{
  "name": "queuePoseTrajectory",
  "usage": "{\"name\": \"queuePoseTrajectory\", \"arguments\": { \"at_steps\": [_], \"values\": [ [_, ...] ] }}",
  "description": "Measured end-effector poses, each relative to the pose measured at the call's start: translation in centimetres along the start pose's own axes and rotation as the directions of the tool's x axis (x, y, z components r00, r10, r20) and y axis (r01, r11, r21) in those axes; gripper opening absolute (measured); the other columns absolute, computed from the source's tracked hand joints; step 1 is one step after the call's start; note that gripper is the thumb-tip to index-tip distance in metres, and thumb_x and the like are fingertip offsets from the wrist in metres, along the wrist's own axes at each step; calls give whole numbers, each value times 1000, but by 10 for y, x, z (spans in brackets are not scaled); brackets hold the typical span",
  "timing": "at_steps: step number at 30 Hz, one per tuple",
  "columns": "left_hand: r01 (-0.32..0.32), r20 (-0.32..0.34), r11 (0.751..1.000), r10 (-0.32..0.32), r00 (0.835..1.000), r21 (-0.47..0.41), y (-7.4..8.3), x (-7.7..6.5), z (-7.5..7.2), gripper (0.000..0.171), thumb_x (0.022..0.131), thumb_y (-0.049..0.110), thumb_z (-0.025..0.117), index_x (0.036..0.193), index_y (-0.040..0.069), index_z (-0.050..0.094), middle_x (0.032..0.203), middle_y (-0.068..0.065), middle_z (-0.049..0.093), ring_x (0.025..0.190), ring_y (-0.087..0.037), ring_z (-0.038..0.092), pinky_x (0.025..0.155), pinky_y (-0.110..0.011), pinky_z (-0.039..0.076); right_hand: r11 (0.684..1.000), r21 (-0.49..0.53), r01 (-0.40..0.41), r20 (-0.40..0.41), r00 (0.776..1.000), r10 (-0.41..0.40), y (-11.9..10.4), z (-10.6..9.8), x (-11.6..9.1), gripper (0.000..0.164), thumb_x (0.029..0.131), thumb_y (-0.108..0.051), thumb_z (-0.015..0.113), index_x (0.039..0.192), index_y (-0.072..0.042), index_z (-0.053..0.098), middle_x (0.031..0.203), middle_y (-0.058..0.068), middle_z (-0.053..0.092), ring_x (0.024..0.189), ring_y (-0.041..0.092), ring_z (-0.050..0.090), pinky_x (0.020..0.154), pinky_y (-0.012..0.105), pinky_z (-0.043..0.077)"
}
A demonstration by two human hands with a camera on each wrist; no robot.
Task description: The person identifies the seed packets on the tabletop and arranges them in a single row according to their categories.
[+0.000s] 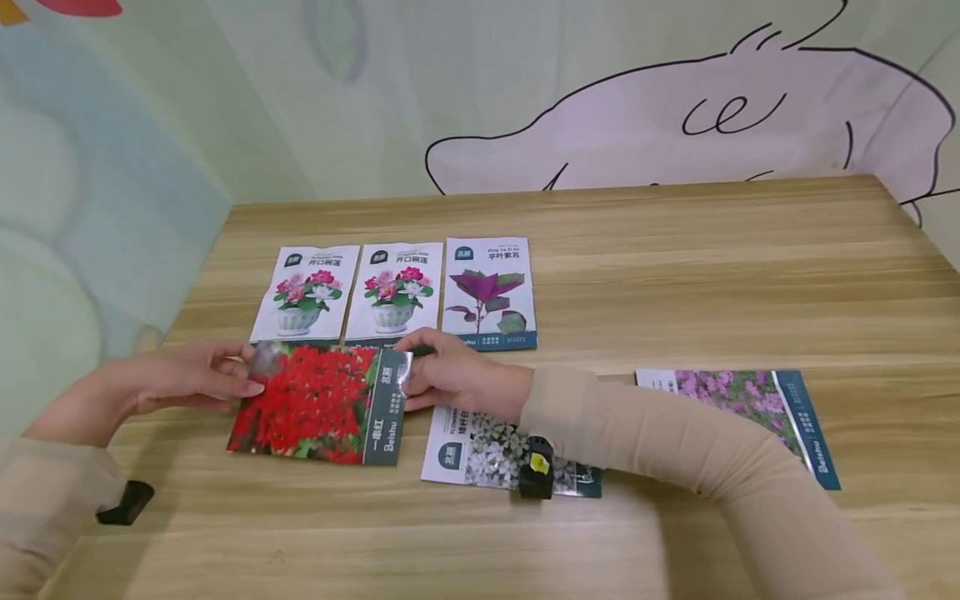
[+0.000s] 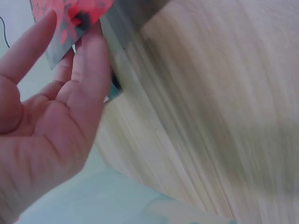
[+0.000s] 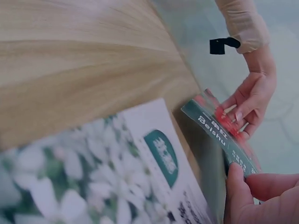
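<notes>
A seed packet with red flowers is held sideways above the table, its dark green band towards the right. My left hand pinches its left end, thumb on the printed face and fingers behind, as the left wrist view shows too. At the band end, my right hand pinches the packet between thumb and fingers. Under my right wrist lies a white-flower seed packet, partly covered by the sleeve. Just beyond the held packet lie two lotus seed packets, their lower edges partly hidden, and a purple-leaf seed packet.
A pink-flower seed packet lies at the right, partly behind the right forearm. The wooden table meets a wall with a cartoon drawing at its back edge. Black straps with small devices sit on both wrists.
</notes>
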State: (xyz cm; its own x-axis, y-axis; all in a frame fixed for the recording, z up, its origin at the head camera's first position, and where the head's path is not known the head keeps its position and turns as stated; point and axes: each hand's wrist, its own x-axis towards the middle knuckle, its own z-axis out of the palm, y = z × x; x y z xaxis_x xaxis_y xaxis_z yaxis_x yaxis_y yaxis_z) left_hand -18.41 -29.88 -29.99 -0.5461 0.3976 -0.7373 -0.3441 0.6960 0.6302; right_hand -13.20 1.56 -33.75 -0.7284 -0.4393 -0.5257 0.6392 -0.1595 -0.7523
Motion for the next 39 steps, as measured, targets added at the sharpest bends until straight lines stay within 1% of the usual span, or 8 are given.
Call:
{"name": "queuePoseTrajectory", "arguments": {
  "at_steps": [6,15,18,24,28,32,37,39],
  "values": [
    [-37,-5,995,36,999,-95,5,-1,-1,24,95,16,54,112,9,40,99,5,63,91,-9,61,82,-33,53,999,29,16,-14,1000,-15,-10,-5,0,49,82,23,46,121,-6,46,84,13,56,74,22,59,57,27,56],
    [-107,-202,967,60,978,-230,19,2,-5,13,95,15,54,106,17,48,91,7,67,82,-9,64,74,-28,55,991,94,90,-132,988,-77,-21,-7,-1,52,82,20,50,126,-6,44,88,13,58,74,22,60,60,26,56],
    [-182,-241,902,90,966,-392,25,3,-3,10,96,11,52,99,19,57,88,4,65,78,-10,63,70,-26,55,987,122,109,-176,981,-87,-22,-7,-1,53,82,19,52,127,-7,44,89,13,58,74,21,61,65,29,57],
    [-383,-323,651,217,921,-655,41,7,8,11,95,5,51,97,11,59,86,-4,65,70,-14,63,62,-22,54,961,217,172,-234,965,-120,-25,-8,-1,47,83,18,51,121,-8,46,96,16,60,80,23,63,73,33,56],
    [-445,-371,545,247,895,-711,55,11,22,11,93,4,54,99,11,60,85,-3,67,70,-13,63,60,-22,53,932,285,222,-258,955,-149,-27,-6,0,44,83,18,50,119,-7,44,98,17,59,81,23,63,72,32,56],
    [-478,-388,539,279,878,-694,67,15,40,19,93,5,55,110,14,56,89,0,67,71,-10,62,61,-20,53,909,334,247,-263,951,-162,-28,-4,-1,42,83,19,50,116,-7,43,100,16,57,82,23,61,69,30,56],
    [-447,-335,523,299,894,-726,79,24,59,27,92,2,55,116,12,47,94,-3,69,82,-13,67,72,-25,55,884,392,255,-257,953,-161,-29,-4,-2,37,83,19,48,109,-8,42,107,18,54,87,26,59,67,30,56],
    [-440,-326,543,297,897,-716,82,26,63,28,92,3,56,117,10,45,92,-2,68,80,-12,66,72,-25,55,880,404,248,-254,955,-153,-30,-5,-3,36,84,19,48,107,-8,42,109,19,54,88,26,60,67,30,56]
  ]
}}
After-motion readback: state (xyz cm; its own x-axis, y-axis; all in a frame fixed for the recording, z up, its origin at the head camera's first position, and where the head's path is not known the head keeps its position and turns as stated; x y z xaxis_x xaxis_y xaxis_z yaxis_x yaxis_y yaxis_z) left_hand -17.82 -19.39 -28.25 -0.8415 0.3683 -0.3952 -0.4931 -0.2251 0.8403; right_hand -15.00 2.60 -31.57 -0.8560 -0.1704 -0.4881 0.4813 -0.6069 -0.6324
